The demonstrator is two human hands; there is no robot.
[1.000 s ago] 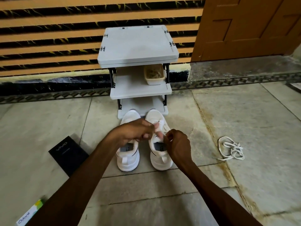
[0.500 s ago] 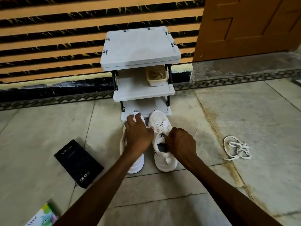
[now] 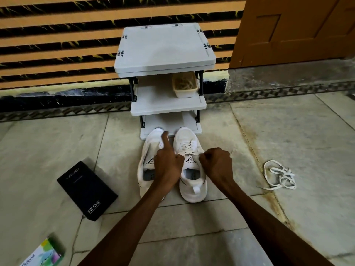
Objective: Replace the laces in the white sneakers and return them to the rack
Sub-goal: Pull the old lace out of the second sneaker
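Two white sneakers stand side by side on the floor, toes against the grey rack [image 3: 165, 45]. The right sneaker [image 3: 193, 189] has a white lace [image 3: 189, 154] threaded through its eyelets. My left hand [image 3: 168, 166] lies over the left sneaker [image 3: 148, 150] and seems to pinch one end of that lace, index finger pointing straight towards the toes. My right hand [image 3: 217, 164] is a fist gripping the other end, just right of the right sneaker's tongue. The lace runs taut between both hands. The left sneaker's eyelets are mostly hidden by my hand.
A loose bundle of white laces [image 3: 278, 175] lies on the floor to the right. A black box [image 3: 86, 189] and a colourful box [image 3: 42, 254] lie to the left. A cream basket [image 3: 185, 85] sits on the rack's middle shelf. A wooden door [image 3: 288, 25] is at the back right.
My left hand has drawn back from the left sneaker's toe to the right sneaker's lace. My right hand has shifted slightly right, stretching the lace sideways.
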